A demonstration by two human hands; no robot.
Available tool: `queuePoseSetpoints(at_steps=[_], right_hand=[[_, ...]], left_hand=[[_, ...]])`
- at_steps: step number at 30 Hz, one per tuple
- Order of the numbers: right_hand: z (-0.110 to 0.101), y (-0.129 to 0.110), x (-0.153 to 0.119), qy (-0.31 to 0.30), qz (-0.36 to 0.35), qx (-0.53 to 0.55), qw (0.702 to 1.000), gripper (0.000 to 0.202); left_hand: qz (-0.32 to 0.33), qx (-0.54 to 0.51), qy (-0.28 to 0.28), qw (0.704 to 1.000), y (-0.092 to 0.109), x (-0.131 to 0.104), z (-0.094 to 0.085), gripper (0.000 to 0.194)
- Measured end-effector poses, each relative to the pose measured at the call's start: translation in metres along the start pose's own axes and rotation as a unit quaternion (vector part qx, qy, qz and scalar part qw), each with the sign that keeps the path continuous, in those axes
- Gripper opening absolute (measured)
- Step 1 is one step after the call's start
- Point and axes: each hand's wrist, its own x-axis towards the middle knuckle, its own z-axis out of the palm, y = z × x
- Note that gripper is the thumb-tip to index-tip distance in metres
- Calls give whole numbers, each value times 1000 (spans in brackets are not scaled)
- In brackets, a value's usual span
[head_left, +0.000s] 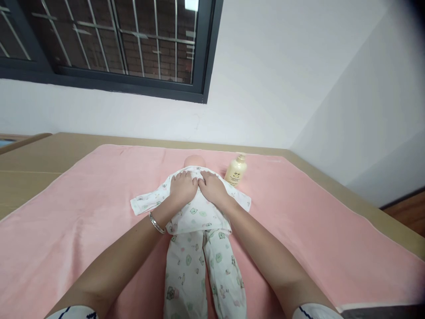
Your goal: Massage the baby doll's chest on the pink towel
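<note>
A doll (195, 161) in a white patterned top (199, 217) lies on its back or front, I cannot tell which, with its head toward the wall. Patterned trousers (187, 270) cover its legs, which point toward me. Flat on the upper part of the top rests my left hand (183, 188), fingers extended, with a silver bangle on the wrist. Beside it my right hand (212, 188) lies on the same cloth, fingers stretched forward, the thumbs close together. Neither hand grips anything. Both sleeves of the top spread out sideways.
A pale yellow pump bottle (236, 170) leans beside the right sleeve. Beneath everything is a pink cloth (299, 230) on a tan surface (36, 155). Behind stand a white wall (252, 88) and a dark-framed, barred window (206, 53).
</note>
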Motion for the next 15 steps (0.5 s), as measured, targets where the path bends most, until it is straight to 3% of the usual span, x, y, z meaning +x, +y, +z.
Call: queuePoseSetpoints(at_steps=[15], right_hand=[[-1,-1,-1,1,7,1,1000,26]], left_hand=[[-1,5,-3,1000,1,-1,-2,43]])
